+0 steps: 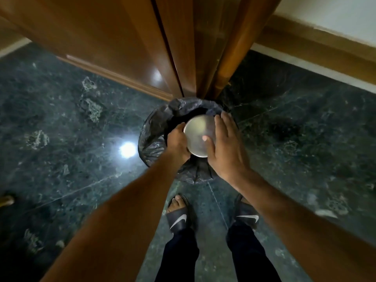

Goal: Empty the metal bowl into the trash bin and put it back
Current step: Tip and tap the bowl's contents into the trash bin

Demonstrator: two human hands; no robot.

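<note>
The metal bowl (197,132) is turned upside down over the trash bin (154,137), its round grey bottom facing me. The bin is lined with a dark plastic bag and stands on the floor by a door. My left hand (178,142) grips the bowl's left rim. My right hand (225,145) lies flat with fingers spread against the bowl's right side, the thumb tip resting on its bottom. What is inside the bin is hidden by the bowl and my hands.
A brown wooden door and frame (183,47) rise just behind the bin. The floor is dark green marble (61,123) with a bright lamp reflection at the left. My feet in black slides (179,216) stand right in front of the bin.
</note>
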